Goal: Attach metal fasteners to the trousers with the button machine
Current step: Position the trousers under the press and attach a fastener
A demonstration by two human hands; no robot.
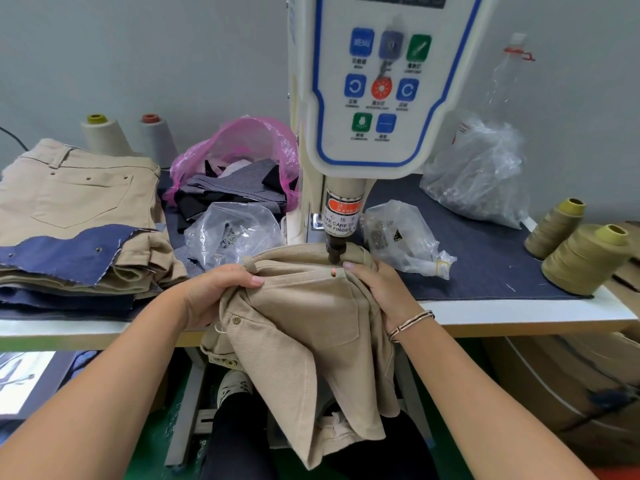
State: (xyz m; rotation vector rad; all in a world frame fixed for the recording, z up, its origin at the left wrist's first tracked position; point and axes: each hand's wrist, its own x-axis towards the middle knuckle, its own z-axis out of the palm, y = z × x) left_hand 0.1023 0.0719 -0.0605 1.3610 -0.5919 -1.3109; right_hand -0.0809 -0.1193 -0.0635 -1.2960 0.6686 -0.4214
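**Trousers held under the press head**

Head view: A person sits at a white button machine whose control panel carries blue, green and red keys. Its dark punch tip stands just above a pair of beige trousers, which lie bunched over the front edge of the table and hang down toward the person's lap. A small red light dot falls on the cloth right below the tip, near a stitched seam.

The left hand grips a bunched fold of the trousers, fingers curled over the cloth to the left of the tip. The right hand grips the cloth on the other side, thumb close beside the punch; a bracelet sits on that wrist. A metal button already shows on the trousers lower down, beneath the left hand.

On the table's left lies a stack of folded beige trousers with a blue denim piece on top. Behind it stand two pale thread cones. A pink bag holds dark scraps, and clear bags of small metal parts sit either side of the machine's column. Three olive thread cones stand at the right on a blue denim mat.
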